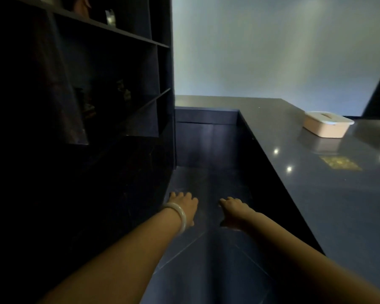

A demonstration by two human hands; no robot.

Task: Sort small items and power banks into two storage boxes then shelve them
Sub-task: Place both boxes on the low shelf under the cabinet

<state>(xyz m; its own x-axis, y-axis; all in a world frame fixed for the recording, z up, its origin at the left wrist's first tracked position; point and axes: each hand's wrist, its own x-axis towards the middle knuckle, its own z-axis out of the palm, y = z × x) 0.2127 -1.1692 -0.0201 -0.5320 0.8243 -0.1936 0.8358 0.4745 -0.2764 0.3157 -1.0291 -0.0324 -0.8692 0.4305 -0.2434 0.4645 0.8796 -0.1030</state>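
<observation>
The fingers of both hands look loosely curled and hold nothing that shows, though they are dim and pointed away from the camera, so the exact curl is hard to read. The left hand (pixel 182 205), with a pale bangle (pixel 180 218) on its wrist, and the right hand (pixel 233 208) are stretched forward and down, a little apart, over the dark floor (pixel 206 270) in the aisle between the dark shelf unit (pixel 110 84) on the left and the dark counter (pixel 316 194) on the right; both forearms run straight out from the lower edge of the view. One storage box (pixel 326 123), pale with its lid on, sits on the counter well apart from the hands, not yet shelved. No second box, small items or power banks can be made out; the shelves are too dark to tell what they hold. My judgement is that sorting is over for this box and shelving is left.
</observation>
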